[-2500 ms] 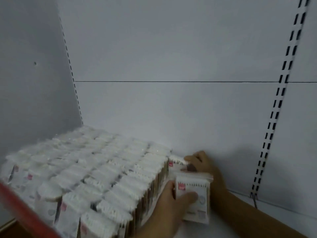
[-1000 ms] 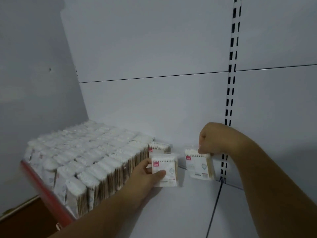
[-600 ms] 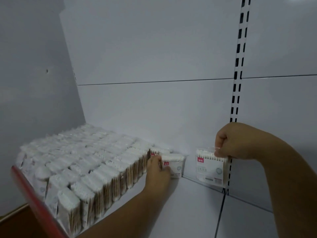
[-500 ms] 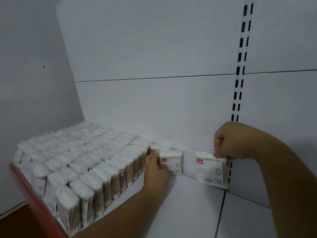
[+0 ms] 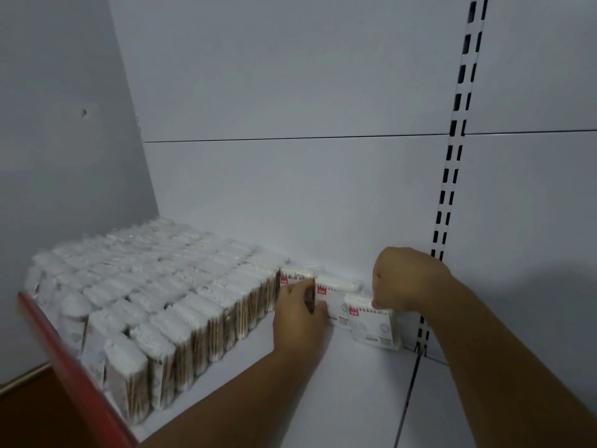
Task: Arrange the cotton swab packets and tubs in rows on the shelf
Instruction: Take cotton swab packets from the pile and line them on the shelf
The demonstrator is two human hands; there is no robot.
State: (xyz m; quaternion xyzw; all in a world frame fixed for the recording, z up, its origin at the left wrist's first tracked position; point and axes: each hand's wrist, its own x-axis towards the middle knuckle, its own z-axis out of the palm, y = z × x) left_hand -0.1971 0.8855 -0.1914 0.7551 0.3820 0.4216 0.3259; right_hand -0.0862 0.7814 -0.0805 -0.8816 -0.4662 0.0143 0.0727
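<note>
Carried leftward since the earlier frame, the front packet point(image 5: 371, 324) now stands near the shelf's point(image 5: 323, 399) back edge, overlapping a second packet point(image 5: 334, 297). The fisted right hand point(image 5: 407, 279) pinches its top edge, and the packet hangs below the knuckles. The left hand point(image 5: 298, 315) grips the second packet's left side, beside the packed rows point(image 5: 155, 286).

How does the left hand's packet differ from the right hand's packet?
The left hand grips the left packet by its side, close to the packed rows; the right hand pinches the right packet from above. The right packet stands nearer the camera and partly covers the left packet. Both have white swab tips and a red corner label.
</note>
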